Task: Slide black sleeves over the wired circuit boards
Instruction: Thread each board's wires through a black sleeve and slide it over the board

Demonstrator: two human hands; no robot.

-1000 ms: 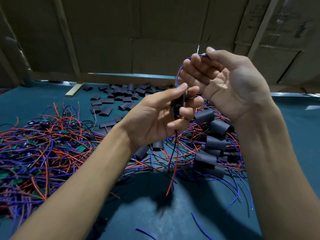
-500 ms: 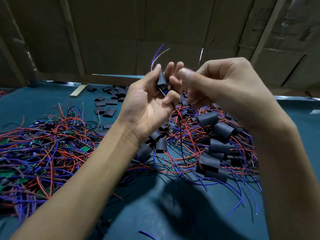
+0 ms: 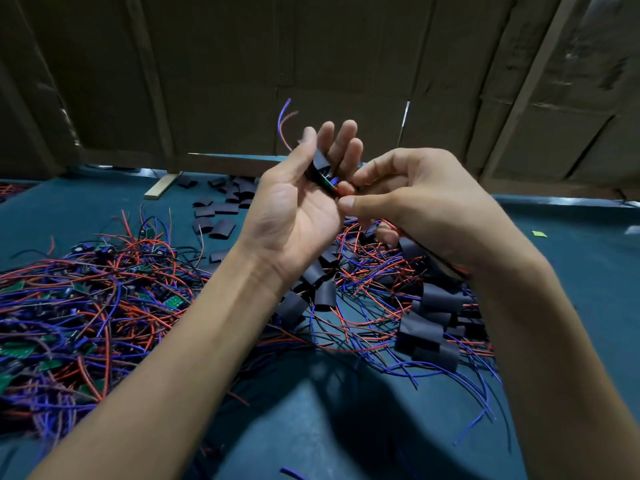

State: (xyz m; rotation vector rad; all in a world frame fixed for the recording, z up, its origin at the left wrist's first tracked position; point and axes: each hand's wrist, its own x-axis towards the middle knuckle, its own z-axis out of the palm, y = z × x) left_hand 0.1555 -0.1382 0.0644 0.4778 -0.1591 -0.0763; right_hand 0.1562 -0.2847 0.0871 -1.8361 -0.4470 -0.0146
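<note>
From the head camera I see my left hand (image 3: 298, 209) raised above the table (image 3: 571, 271), thumb pressing a black sleeve (image 3: 320, 164) against the fingers, which are nearly straight. A green circuit board (image 3: 329, 181) edge peeks from the sleeve's lower end; most is hidden. My right hand (image 3: 426, 206) pinches beside it, but what it grips is hard to make out.

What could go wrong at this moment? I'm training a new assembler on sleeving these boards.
The black sleeve only partly covers the board, whose green edge still shows; the left hand could let it slip while the right hand pulls the red wire. Hard tugging might strain that wire's joint. The free wire ends could also snag on the tangled pile below.
</note>
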